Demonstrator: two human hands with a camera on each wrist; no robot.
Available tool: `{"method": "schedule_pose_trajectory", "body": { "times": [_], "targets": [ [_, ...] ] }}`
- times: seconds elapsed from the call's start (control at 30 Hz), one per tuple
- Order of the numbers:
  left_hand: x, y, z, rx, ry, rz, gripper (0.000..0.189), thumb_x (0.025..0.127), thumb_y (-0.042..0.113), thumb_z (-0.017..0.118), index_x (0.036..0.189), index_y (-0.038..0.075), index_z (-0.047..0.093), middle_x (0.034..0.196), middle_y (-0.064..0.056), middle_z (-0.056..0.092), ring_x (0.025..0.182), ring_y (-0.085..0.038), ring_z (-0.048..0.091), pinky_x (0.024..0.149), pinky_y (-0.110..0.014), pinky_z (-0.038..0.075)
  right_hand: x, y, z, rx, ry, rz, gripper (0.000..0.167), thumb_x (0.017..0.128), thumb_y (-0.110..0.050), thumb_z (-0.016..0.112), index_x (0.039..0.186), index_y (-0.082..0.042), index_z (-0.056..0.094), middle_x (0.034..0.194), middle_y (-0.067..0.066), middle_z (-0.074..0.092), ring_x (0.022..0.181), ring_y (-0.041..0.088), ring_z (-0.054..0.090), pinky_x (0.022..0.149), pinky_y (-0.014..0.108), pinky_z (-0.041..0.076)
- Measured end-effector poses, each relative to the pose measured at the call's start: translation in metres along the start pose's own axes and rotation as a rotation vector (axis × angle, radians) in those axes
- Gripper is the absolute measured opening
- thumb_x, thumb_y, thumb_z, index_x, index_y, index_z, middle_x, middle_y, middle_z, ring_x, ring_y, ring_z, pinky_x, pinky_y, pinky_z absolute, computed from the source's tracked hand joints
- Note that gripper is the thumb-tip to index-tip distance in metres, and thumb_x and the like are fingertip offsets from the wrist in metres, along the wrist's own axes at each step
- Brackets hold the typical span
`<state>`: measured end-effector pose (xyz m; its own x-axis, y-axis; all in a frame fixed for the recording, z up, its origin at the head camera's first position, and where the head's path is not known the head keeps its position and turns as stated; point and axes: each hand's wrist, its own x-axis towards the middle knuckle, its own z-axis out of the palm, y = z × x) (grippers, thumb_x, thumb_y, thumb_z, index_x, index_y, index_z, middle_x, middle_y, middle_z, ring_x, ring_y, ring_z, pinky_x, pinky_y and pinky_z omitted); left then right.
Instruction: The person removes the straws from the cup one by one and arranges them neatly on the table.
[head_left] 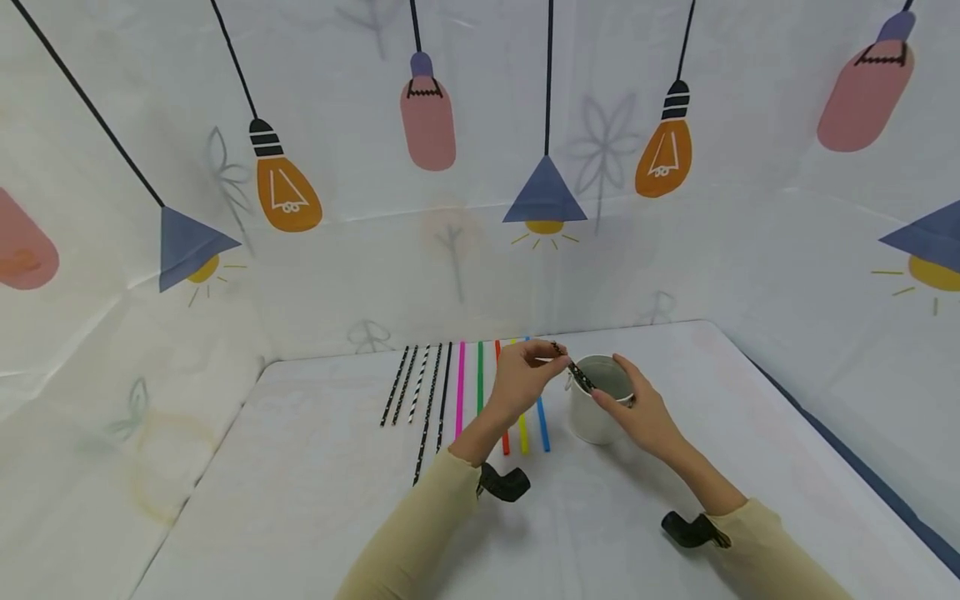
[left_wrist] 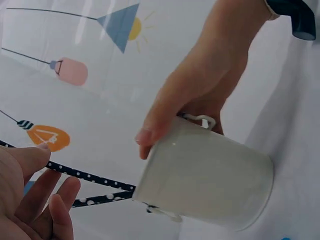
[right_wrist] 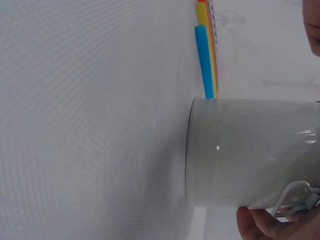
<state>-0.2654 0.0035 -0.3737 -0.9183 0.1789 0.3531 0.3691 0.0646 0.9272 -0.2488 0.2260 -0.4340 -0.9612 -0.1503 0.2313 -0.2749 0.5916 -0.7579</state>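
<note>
A small white metal pail [head_left: 592,423] with side handles stands upright on the table. My right hand [head_left: 643,410] holds it at the rim, with the thumb on the near side. Between thumb and fingers, my left hand [head_left: 521,377] pinches a black straw with white dots [left_wrist: 92,177], whose lower end reaches the pail's mouth. A second black straw with larger white dots [left_wrist: 107,198] leans at the same rim, partly behind the left fingers; whether that hand also holds it I cannot tell. The pail's wall hides the straws' lower ends in the left wrist view.
Left of the pail lies a row of straws: several black-and-white patterned ones [head_left: 417,385], then magenta [head_left: 461,379], green [head_left: 480,375], red [head_left: 505,442], yellow [head_left: 523,435] and blue [head_left: 542,425]. The left forearm crosses over part of the row. A lamp-printed sheet [head_left: 337,275] hangs behind the white table [head_left: 300,475].
</note>
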Motion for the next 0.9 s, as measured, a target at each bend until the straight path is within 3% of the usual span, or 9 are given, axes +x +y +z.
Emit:
{"method": "schedule_pose_trajectory", "body": {
  "times": [0.3,0.57,0.8,0.9],
  "targets": [
    [-0.013,0.061,-0.025,-0.059,-0.034,0.201,0.015,0.087,-0.004,0.069,0.101,-0.008,0.066,0.095,-0.016,0.071,0.083,-0.018,0.069,0.077,-0.031,0.055,0.000,-0.001,0.000,0.000,-0.002,0.007,0.081,0.095,-0.044,0.060,0.155,-0.009,0.018,0.151,0.024,0.029,0.128,0.044,0.039,0.092,0.062,0.042],
    [-0.007,0.057,-0.046,-0.190,-0.014,0.302,0.016,0.086,-0.008,0.069,0.090,-0.004,0.054,0.093,-0.018,0.070,0.089,-0.022,0.070,0.080,-0.038,0.055,0.000,-0.002,0.000,-0.007,-0.001,0.004,0.081,0.095,-0.043,0.060,0.155,-0.010,0.017,0.153,0.024,0.026,0.132,0.045,0.034,0.093,0.063,0.040],
    [-0.016,0.064,-0.071,-0.077,-0.032,0.370,0.013,0.089,0.006,0.071,0.092,-0.004,0.064,0.091,-0.013,0.071,0.081,-0.025,0.070,0.075,-0.039,0.056,-0.001,-0.003,0.000,0.004,-0.007,0.003,0.080,0.096,-0.042,0.060,0.155,-0.009,0.018,0.152,0.024,0.027,0.132,0.045,0.035,0.094,0.063,0.040],
    [-0.020,0.068,-0.079,-0.034,-0.036,0.371,0.008,0.089,0.001,0.069,0.092,-0.005,0.065,0.091,-0.014,0.071,0.078,-0.024,0.070,0.074,-0.036,0.056,-0.001,-0.003,0.000,0.006,-0.008,0.003,0.080,0.096,-0.042,0.060,0.155,-0.010,0.018,0.152,0.023,0.027,0.132,0.045,0.035,0.094,0.063,0.040]
  ]
}}
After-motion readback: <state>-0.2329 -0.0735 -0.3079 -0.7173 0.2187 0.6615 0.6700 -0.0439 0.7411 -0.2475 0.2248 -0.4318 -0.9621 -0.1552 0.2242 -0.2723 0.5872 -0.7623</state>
